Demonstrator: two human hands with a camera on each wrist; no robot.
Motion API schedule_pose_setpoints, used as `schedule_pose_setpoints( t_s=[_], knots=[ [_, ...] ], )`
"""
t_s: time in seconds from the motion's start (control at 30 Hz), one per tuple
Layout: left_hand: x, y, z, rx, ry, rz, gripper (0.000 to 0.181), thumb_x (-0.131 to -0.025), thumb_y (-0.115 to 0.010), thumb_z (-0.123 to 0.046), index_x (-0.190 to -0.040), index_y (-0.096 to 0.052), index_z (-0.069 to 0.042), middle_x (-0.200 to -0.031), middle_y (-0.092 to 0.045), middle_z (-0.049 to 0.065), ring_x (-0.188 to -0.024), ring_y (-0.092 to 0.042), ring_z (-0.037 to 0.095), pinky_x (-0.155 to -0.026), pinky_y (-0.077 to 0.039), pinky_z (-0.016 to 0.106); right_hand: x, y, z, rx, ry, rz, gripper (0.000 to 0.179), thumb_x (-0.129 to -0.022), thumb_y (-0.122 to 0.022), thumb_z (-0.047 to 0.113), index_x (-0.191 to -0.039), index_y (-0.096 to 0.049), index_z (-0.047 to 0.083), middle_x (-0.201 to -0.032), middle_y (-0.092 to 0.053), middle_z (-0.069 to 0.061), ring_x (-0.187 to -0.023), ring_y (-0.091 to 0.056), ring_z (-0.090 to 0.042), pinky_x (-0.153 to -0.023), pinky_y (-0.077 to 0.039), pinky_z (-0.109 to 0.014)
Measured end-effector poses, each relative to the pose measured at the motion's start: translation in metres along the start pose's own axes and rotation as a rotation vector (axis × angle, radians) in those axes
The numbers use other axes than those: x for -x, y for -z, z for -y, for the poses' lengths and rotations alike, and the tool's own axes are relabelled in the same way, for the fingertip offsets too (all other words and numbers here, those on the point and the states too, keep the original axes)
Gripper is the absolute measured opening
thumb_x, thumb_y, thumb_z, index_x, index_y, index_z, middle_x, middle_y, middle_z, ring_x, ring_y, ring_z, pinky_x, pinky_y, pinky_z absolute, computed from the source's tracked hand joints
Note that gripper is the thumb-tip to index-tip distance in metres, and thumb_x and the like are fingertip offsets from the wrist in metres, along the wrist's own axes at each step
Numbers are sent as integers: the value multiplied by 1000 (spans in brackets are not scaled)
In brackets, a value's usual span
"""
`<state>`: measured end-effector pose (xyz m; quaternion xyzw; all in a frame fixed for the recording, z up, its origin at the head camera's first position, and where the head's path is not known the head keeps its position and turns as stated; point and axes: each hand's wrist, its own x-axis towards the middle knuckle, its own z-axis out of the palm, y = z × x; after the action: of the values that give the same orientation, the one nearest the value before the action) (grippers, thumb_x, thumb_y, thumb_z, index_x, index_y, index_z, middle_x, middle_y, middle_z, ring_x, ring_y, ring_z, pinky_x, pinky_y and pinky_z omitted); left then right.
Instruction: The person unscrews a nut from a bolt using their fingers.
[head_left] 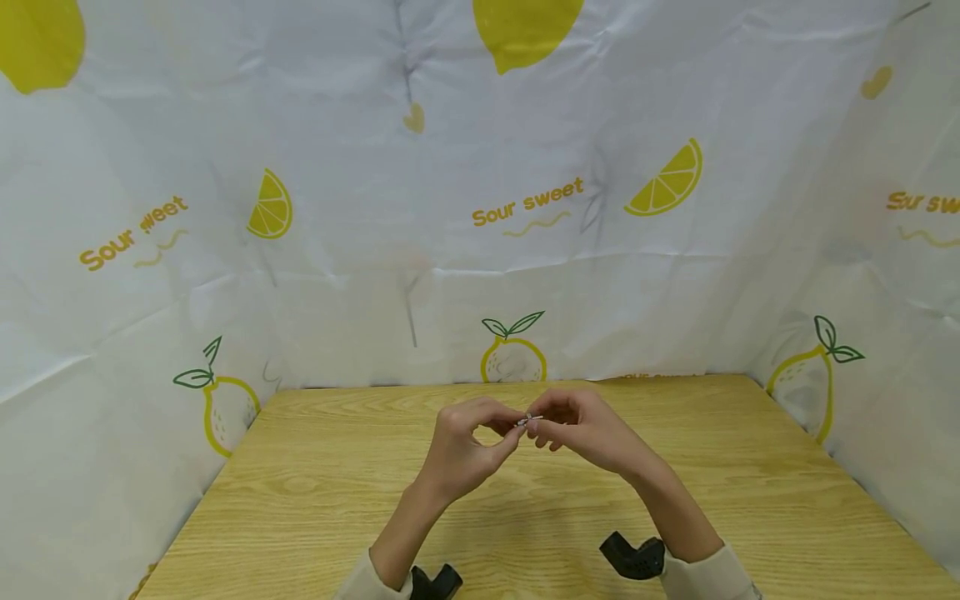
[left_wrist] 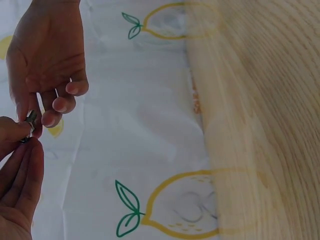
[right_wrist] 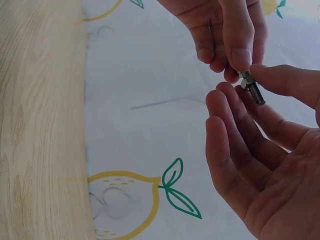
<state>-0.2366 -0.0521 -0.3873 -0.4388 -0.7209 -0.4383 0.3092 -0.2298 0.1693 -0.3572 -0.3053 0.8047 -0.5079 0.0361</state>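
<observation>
In the head view my left hand (head_left: 459, 446) and right hand (head_left: 588, 429) meet over the table, a small silvery bolt (head_left: 529, 419) between their fingertips. The right wrist view shows its threaded shank (right_wrist: 257, 94) sticking out towards my right palm, with a hex nut (right_wrist: 247, 81) on it. My left thumb and fingers pinch the bolt's other end, which they mostly hide. At the nut, my right thumb and index finger pinch from both sides, while the other right fingers are loosely bent. Part of the metal piece (left_wrist: 31, 119) also shows in the left wrist view.
A wood-grain table (head_left: 315, 483) lies below both hands. White cloth (head_left: 360, 208) printed with lemons hangs behind it and along both sides. Black wrist mounts (head_left: 633, 557) sit by the sleeves (head_left: 708, 575) near the front.
</observation>
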Motion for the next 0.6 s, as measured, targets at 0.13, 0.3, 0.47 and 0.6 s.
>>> schedule_pose_setpoints(
  t_s=[0.13, 0.3, 0.47, 0.6],
  knots=[
    [0, 0, 0, 0, -16, -9, 9, -88, -79, -1, -95, -80, -7, -86, -79, 7, -72, -74, 9, -69, -59, 14, 0, 0, 1, -7, 11, -5, 18, -102, -65, 16, -114, -72, 5, -102, -74, -13, -84, -73, -18, -73, -64, -35],
    [0, 1, -1, -3, -19, -13, 10, -89, -78, -1, -96, -80, -7, -84, -78, 7, -72, -73, 9, -70, -59, 14, -1, 0, 0, 2, -9, 9, 21, -105, -62, 22, -114, -72, 6, -100, -74, -15, -82, -72, -18, -72, -64, -40],
    [0, 0, -2, -12, -4, -13, 9, -89, -78, -2, -96, -80, -8, -84, -78, 6, -72, -73, 9, -70, -59, 13, -2, 1, -1, 6, -4, 30, 28, -108, -55, 24, -110, -73, 4, -96, -72, -18, -78, -71, -14, -72, -64, -38],
    [0, 0, -1, -19, -19, -18, 8, -89, -78, -2, -95, -80, -7, -83, -78, 7, -71, -73, 8, -70, -59, 13, -1, 1, -1, -5, 8, 21, 24, -107, -58, 22, -112, -72, 3, -97, -72, -16, -79, -71, -15, -72, -64, -34]
  ],
)
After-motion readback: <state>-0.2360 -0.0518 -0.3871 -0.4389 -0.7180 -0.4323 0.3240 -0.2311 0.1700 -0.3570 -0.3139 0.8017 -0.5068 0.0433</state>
